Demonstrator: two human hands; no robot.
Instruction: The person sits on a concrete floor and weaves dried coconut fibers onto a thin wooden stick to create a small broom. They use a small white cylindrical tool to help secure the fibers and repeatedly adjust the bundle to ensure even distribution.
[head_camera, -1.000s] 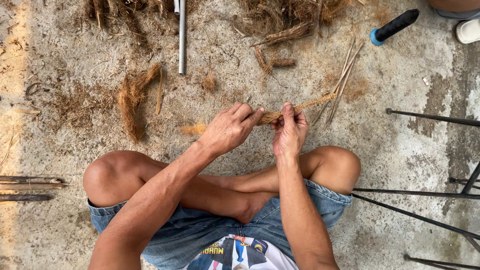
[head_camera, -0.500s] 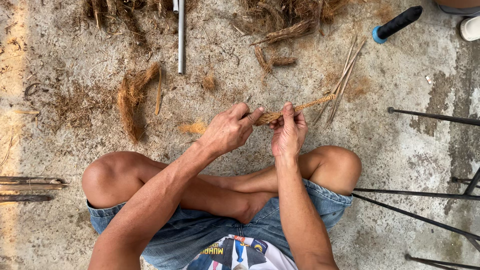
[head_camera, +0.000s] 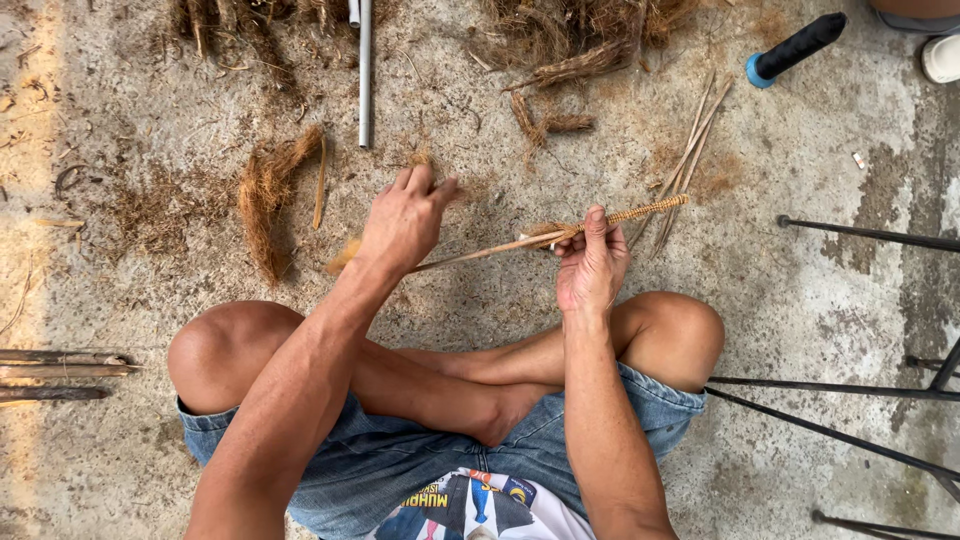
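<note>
Right hand (head_camera: 590, 262) pinches the stick (head_camera: 500, 245); left hand (head_camera: 405, 218) at nine o'clock pulls fiber (head_camera: 342, 257) loosely, so the wrap could slip.

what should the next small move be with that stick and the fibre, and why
Probably bring the left hand back toward the right hand and lay the next turn of coconut fibre onto the stick. The right hand pinches the stick where the wrapped section ends, the near half looks bare, and the left hand sits at the loose fibre tuft.
</note>
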